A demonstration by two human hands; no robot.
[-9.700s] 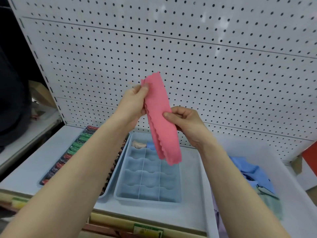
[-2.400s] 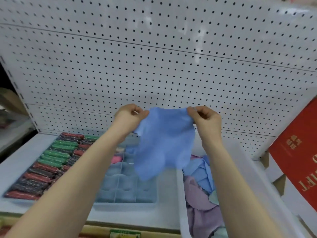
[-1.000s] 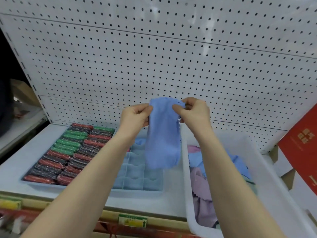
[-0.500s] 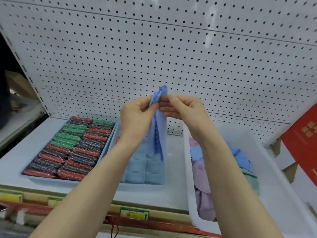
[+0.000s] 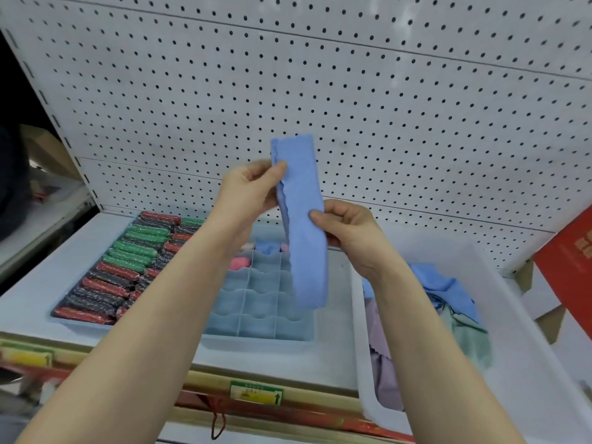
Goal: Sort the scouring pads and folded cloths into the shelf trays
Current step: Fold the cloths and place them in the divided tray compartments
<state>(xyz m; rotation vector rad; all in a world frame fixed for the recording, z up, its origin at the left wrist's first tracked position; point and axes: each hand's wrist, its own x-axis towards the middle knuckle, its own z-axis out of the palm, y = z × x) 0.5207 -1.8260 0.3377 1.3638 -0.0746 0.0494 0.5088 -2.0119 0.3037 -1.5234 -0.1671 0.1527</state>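
A blue cloth [image 5: 302, 225], folded into a long narrow strip, hangs upright in the air above the divided tray [image 5: 259, 302], in front of the white pegboard [image 5: 384, 107]. The left hand [image 5: 248, 190] pinches its scalloped edge near the top; the right hand [image 5: 347, 230] pinches the strip lower down, thumb in front and fingers curled behind. Below, a pink cloth [image 5: 239, 263] and a blue one [image 5: 268, 246] already sit in rear cells of the tray, most cells bare. To the left, a tray [image 5: 64, 318] holds rows of red, green and dark scouring pads [image 5: 128, 264]. To the right, a white bin [image 5: 525, 357] holds loose cloths [image 5: 448, 302] in blue, green and lilac. The strip looks too long for one cell, so the step probably calls for further folding or rolling, edges kept aligned, before pressing it into an open cell beside those filled.
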